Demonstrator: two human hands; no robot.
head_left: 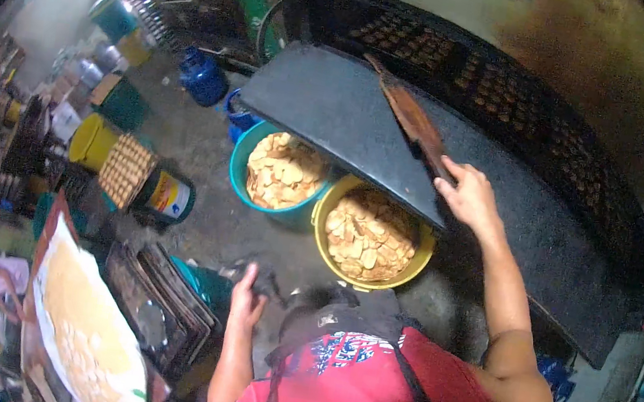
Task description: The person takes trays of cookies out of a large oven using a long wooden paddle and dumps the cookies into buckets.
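Note:
My right hand (pixel 469 193) grips the handle end of a long brown wooden paddle (pixel 415 122), whose narrow far end points away to the left. The paddle is over a long dark tabletop (pixel 336 100); whether it touches the surface I cannot tell. My left hand (pixel 244 301) hangs low beside my body, fingers apart and holding nothing. Between the hands, against the table's near edge, stand a turquoise bucket (pixel 234 168) and a yellow bucket (pixel 319 229). Flat, pale golden biscuits (pixel 366 236) fill both. Beyond the tabletop, rows of small browned pieces (pixel 510 96) lie on a dark surface.
Stacked dark trays (pixel 164 302) stand left of my left hand. Nearby is a white-lined board (pixel 80 282) with pale material on it. Farther off are a tray of small round tan things (pixel 127 167), another yellow bucket (pixel 92 140), a blue gas cylinder (pixel 203 77) and another person (pixel 3 275).

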